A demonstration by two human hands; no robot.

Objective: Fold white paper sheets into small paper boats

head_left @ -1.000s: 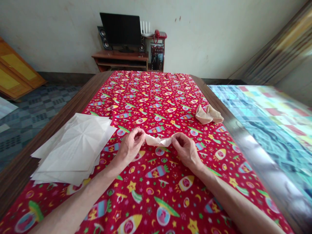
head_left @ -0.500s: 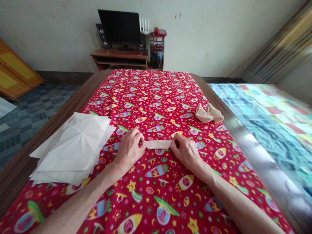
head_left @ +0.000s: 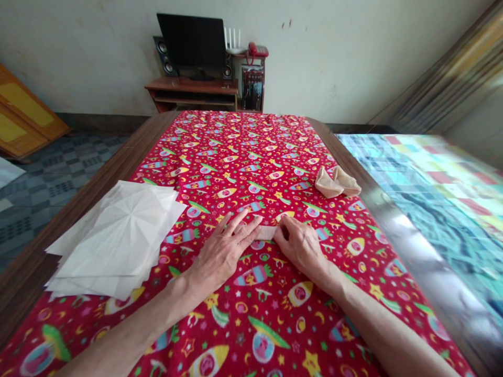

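Note:
A narrow strip of folded paper [head_left: 267, 233] lies on the red patterned cloth [head_left: 259, 293] in front of me. Over its left part rests my left hand [head_left: 228, 243], palm down, with the fingers stretched out and slightly spread. My right hand [head_left: 301, 241] is curled at the strip's right end and pinches it between thumb and fingers. The left part of the strip is hidden under my left fingers. Further off to the right sit folded beige paper pieces [head_left: 337, 182]. On the left is a stack of white paper sheets [head_left: 118, 235], the top one creased in a star pattern.
The cloth covers a dark wooden table [head_left: 106, 183]. Beyond it, a monitor [head_left: 192, 44] and speakers stand on a small desk [head_left: 192, 86], with a red telephone [head_left: 257, 51] beside them. A surface with a checkered cover [head_left: 416, 178] adjoins on the right.
My left hand has opened from its pinch on the strip's left end and slid right, laying its fingers flat over the paper. My right hand has stayed in place.

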